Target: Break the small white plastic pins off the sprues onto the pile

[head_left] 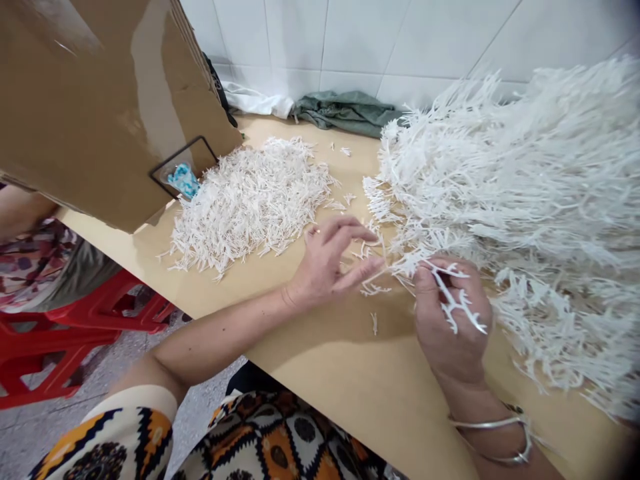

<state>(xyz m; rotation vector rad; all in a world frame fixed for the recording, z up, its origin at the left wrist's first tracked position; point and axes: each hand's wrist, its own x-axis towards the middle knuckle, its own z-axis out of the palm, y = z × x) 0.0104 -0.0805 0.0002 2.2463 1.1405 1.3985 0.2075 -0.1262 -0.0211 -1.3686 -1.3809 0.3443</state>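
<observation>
My right hand [453,313] is closed around a white branched plastic sprig [453,300], whose forked tips stick out over my fingers and toward the left. Close to its left end, my left hand [335,260] has its thumb and fingers apart, and I see nothing gripped in it. A few thin white strands lie by its fingertips, slightly blurred. A large heap of long white branched sprigs [530,187] rises beyond and to the right of my right hand. Past my left hand spreads a lower pile of short white pieces [260,200].
A big cardboard box [100,100] stands at the left, with a small bag of blue-and-white bits [184,179] by it. A dark green cloth [345,110] lies along the tiled wall. Red stools [60,340] and part of another person [30,260] are at the left.
</observation>
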